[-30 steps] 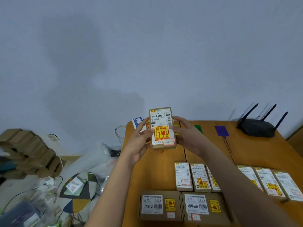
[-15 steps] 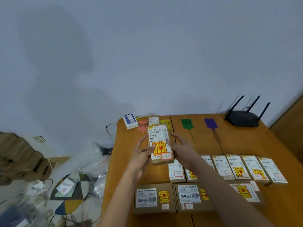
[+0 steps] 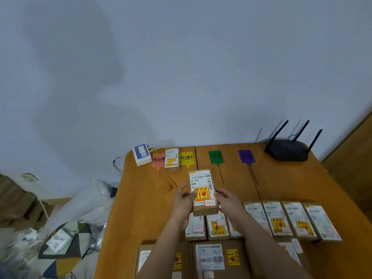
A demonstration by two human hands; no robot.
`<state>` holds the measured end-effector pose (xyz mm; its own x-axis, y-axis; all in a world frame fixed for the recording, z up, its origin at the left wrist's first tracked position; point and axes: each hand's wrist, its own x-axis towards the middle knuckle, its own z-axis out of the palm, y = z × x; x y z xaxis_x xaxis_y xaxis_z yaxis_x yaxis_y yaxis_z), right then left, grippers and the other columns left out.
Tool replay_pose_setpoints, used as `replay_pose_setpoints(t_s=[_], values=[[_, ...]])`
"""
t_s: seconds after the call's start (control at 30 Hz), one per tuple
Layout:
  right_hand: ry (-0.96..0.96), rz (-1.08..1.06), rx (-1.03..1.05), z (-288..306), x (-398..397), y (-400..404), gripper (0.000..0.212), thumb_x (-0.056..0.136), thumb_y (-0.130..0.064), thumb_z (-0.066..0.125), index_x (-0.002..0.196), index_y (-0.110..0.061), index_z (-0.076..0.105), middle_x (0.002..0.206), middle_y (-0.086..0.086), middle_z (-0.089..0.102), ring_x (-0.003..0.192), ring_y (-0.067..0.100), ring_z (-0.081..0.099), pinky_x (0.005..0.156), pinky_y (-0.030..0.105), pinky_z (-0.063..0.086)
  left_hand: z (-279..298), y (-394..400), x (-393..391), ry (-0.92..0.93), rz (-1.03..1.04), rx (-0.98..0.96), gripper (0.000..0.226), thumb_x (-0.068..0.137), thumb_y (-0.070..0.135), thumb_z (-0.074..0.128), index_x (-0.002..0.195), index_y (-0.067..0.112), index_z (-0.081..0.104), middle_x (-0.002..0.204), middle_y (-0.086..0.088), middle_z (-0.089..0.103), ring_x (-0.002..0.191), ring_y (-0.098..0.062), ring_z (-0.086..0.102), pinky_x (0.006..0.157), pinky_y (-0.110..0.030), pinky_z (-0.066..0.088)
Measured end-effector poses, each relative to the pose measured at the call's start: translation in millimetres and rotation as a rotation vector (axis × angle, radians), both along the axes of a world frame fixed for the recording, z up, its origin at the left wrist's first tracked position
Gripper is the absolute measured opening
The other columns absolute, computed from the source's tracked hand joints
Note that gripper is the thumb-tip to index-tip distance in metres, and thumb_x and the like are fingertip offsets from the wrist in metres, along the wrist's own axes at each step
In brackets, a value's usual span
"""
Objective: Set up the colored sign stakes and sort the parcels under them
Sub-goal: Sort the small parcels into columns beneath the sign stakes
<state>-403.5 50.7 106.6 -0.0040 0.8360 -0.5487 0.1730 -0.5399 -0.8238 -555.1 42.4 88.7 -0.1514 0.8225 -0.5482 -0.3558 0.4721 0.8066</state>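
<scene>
While both hands, left (image 3: pixel 182 200) and right (image 3: pixel 227 200), grip the brown cardboard parcel (image 3: pixel 203 191) by its long edges just above the wooden surface (image 3: pixel 141 208) below the yellow sign stake (image 3: pixel 187 159), a misread label could land it under the neighbouring pink stake (image 3: pixel 158 160).

sign stakes: 4 – pink (image 3: pixel 158 160), yellow (image 3: pixel 187 158), green (image 3: pixel 215 157), purple (image 3: pixel 246 156) | hands: 2 – left (image 3: pixel 182 202), right (image 3: pixel 227 200) | router (image 3: pixel 286 150): 1, antennas 3 | white box (image 3: pixel 142 154): 1 | parcels: over ten, exact count unclear
</scene>
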Motion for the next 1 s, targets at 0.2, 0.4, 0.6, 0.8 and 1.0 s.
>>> replay_pose_setpoints(t_s=[0.2,0.4,0.6,0.8,1.0], values=[[-0.061,0.122,-0.060,-10.1,34.7,69.4,0.031,0.102,-0.020,0.048,0.131,-0.020,0.058,0.104,-0.006,0.067,0.092,0.012,0.064,0.072,0.025,0.051,-22.7,65.3,50.7,0.172,0.032,-0.074,0.032,0.097,0.020,0.057,0.127,0.019,0.045,0.123,-0.009,0.065,0.090,-0.022,0.071,0.068,-0.036,0.060],[-0.055,0.157,-0.152,-43.9,34.2,145.1,0.033,0.101,-0.011,0.048,0.132,-0.012,0.057,0.101,-0.001,0.067,0.089,0.014,0.066,0.070,0.025,0.054,-50.3,132.1,58.8,0.240,-0.053,-0.138,0.040,0.099,0.005,0.046,0.137,0.014,0.041,0.128,-0.011,0.061,0.096,-0.022,0.068,0.062,-0.024,0.056],[-0.057,0.132,-0.208,-86.4,16.3,225.7,0.038,0.100,-0.004,0.047,0.137,-0.009,0.052,0.101,0.005,0.064,0.080,0.014,0.063,0.064,0.025,0.051,-87.8,205.2,43.4,0.285,-0.158,-0.149,0.039,0.097,0.005,0.047,0.129,0.028,0.048,0.118,-0.006,0.067,0.096,-0.017,0.070,0.083,-0.035,0.059],[-0.075,0.157,-0.173,-125.3,-1.3,295.7,0.042,0.097,-0.002,0.048,0.137,-0.012,0.054,0.112,0.004,0.065,0.089,0.012,0.064,0.063,0.020,0.048,-123.4,278.3,29.3,0.390,-0.184,-0.122,0.050,0.096,0.005,0.050,0.142,0.020,0.040,0.131,-0.007,0.061,0.106,-0.019,0.066,0.073,-0.022,0.055],[-0.128,0.175,-0.141,-150.0,-8.2,325.0,0.043,0.096,-0.005,0.050,0.138,-0.016,0.054,0.127,0.006,0.064,0.103,0.016,0.061,0.069,0.019,0.047,-140.7,303.5,25.8,0.454,-0.221,-0.100,0.051,0.096,0.008,0.053,0.143,0.021,0.042,0.135,0.003,0.053,0.126,-0.020,0.051,0.088,-0.025,0.041]])
